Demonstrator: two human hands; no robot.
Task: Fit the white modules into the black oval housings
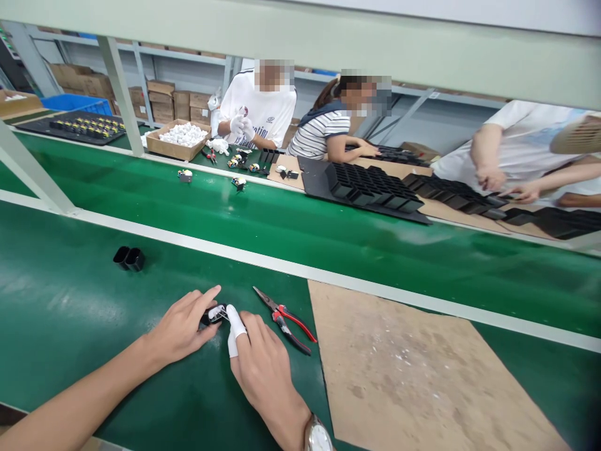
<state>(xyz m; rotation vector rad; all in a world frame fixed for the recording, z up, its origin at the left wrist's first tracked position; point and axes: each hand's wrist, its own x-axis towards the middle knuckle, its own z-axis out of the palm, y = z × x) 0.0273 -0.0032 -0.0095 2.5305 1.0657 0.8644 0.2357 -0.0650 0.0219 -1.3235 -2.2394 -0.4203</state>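
A black plastic housing (209, 317) over the green tabletop (70, 307) is grasped by the left hand (179, 327); the right hand (263, 357) meets its opening, grip unclear. Alongside, needle-nose pliers (278, 314); beyond, a green conveyor belt (206, 216) and stacked cartons (161, 99).

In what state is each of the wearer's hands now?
Left hand: holding a small black case.
Right hand: fingers at its opening; grip cannot be told.

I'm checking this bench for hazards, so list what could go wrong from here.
Thin strands at the mouth of the black case might bend under the white finger covers of the right grip. The case could twist in the left grip, which holds it in the fingers. The pliers lie close beside the right grip and might get knocked.
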